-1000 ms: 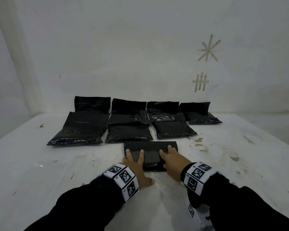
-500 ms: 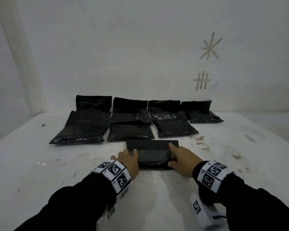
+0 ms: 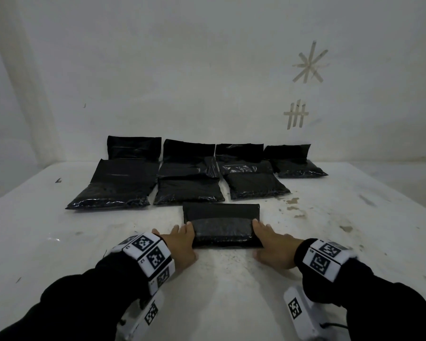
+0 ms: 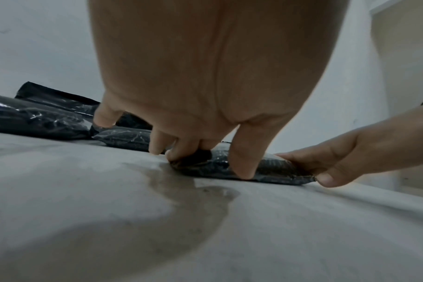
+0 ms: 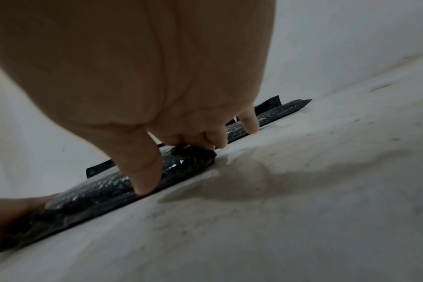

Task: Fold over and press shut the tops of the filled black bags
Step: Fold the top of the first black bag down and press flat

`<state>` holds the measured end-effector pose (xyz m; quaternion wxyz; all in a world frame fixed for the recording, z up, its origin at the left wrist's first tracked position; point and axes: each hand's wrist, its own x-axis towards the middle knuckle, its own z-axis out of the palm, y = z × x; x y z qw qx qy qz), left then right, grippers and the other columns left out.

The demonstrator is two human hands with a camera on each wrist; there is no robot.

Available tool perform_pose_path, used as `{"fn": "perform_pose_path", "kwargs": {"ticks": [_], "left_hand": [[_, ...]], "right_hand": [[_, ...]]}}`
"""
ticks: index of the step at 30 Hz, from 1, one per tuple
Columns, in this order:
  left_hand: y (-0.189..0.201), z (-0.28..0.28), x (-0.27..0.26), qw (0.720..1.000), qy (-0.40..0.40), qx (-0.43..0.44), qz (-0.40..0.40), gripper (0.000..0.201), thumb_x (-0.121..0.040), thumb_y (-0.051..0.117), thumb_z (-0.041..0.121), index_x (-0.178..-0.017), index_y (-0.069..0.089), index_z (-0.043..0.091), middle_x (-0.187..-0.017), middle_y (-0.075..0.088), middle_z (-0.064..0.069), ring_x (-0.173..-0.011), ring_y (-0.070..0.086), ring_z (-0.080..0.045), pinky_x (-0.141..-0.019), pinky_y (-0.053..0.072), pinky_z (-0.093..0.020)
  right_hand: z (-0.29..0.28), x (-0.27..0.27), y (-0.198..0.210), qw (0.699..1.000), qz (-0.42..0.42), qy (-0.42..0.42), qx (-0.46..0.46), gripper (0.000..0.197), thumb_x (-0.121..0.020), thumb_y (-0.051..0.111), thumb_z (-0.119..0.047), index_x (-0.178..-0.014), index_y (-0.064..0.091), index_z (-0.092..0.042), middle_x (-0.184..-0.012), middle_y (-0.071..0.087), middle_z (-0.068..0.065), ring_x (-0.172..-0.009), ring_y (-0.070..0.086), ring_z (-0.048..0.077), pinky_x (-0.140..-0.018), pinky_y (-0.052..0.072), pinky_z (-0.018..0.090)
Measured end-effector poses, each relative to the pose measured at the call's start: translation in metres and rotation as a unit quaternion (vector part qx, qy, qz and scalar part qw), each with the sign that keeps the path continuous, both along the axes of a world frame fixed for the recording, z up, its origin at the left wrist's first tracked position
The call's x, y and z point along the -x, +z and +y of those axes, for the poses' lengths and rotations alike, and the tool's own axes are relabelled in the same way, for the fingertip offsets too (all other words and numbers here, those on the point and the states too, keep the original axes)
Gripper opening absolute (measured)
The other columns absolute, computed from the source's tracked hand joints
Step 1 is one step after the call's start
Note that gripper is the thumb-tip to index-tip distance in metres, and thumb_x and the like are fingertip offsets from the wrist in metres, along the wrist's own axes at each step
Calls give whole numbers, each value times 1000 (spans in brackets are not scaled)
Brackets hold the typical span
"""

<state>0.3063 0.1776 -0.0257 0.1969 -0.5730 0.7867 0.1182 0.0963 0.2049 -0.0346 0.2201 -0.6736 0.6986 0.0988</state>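
A filled black bag lies crosswise on the white table just in front of me. Its flat, matte top part lies on the far side of the shiny filled part. My left hand grips the bag's left end, fingers curled onto it, as the left wrist view shows. My right hand grips the right end with fingers on top and the thumb at the near edge. The bag rests flat on the table.
Several more black bags lie in rows behind it, up to the wall, some overlapping. The rearmost bags' tops stand against the wall. Brown stains mark the table to the right. Bare table lies left, right and near.
Both hands have slid apart from the middle of the bag's top to its two ends and now grip them. The bag itself has stayed in place.
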Motion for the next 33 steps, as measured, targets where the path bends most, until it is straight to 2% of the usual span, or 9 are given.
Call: {"fn": "perform_pose_path", "kwargs": {"ticks": [7, 13, 18, 21, 26, 29, 31, 33], "left_hand": [[3, 4, 1, 999, 30, -10, 39, 74, -99, 32, 41, -149, -15, 12, -159, -5, -5, -147, 7, -21, -118, 3, -51], [-8, -2, -1, 1000, 2, 7, 3, 74, -99, 33, 39, -150, -13, 10, -159, -11, -1, -147, -6, -19, -116, 5, -54], [-10, 0, 2, 1000, 0, 20, 2, 78, -98, 36, 41, -150, -12, 8, -159, -11, -4, -147, -7, -21, -116, 6, -54], [-8, 0, 2, 1000, 0, 12, 8, 77, -99, 35, 39, -149, -13, 7, -159, -9, -5, -147, -4, -19, -117, 5, -53], [4, -1, -3, 999, 10, -25, 32, 70, -100, 30, 37, -150, -13, 13, -159, -5, -7, -147, 4, -21, -118, 2, -49], [0, -6, -5, 998, 16, -23, 48, 69, -99, 33, 36, -151, -10, 16, -159, 7, -6, -146, 13, -22, -117, 1, -49], [-2, -11, -7, 997, 25, -5, 76, 64, -99, 33, 34, -152, 0, 17, -154, 27, -4, -141, 26, -22, -115, 2, -50], [-2, -16, -8, 995, 26, 32, 94, 52, -100, 35, 33, -148, 21, 19, -145, 41, -2, -134, 36, -22, -114, 5, -52]], "right_hand": [[2, -1, 3, 1000, -15, -4, 6, 77, -99, 39, -31, -149, -17, -14, -158, -17, 4, -146, -12, 24, -118, 9, 45], [4, 0, 7, 1000, -11, 4, -14, 76, -101, 37, -32, -148, -19, -14, -158, -15, 3, -147, -7, 20, -119, 10, 38], [4, -1, 7, 1000, -20, 4, -12, 76, -101, 37, -30, -148, -19, -13, -158, -17, 6, -147, -10, 21, -119, 10, 37], [2, -1, 6, 999, -29, -8, -13, 76, -101, 37, -30, -148, -20, -13, -158, -15, 5, -147, -3, 21, -119, 12, 34], [3, -1, 9, 999, -42, -28, 3, 74, -99, 38, -23, -150, -15, -16, -158, 12, 6, -140, 28, 24, -110, 26, 29], [0, 2, 8, 999, -24, -33, 11, 70, -100, 38, -23, -150, -11, -18, -154, 25, 10, -135, 35, 27, -108, 29, 32], [-4, 4, 6, 998, -21, -37, 38, 65, -100, 39, -23, -152, 0, -19, -149, 34, 12, -132, 39, 28, -106, 33, 33], [-8, 5, 6, 995, -21, -41, 93, 56, -97, 45, -22, -149, 23, -19, -142, 45, 10, -127, 45, 27, -101, 38, 33]]}}
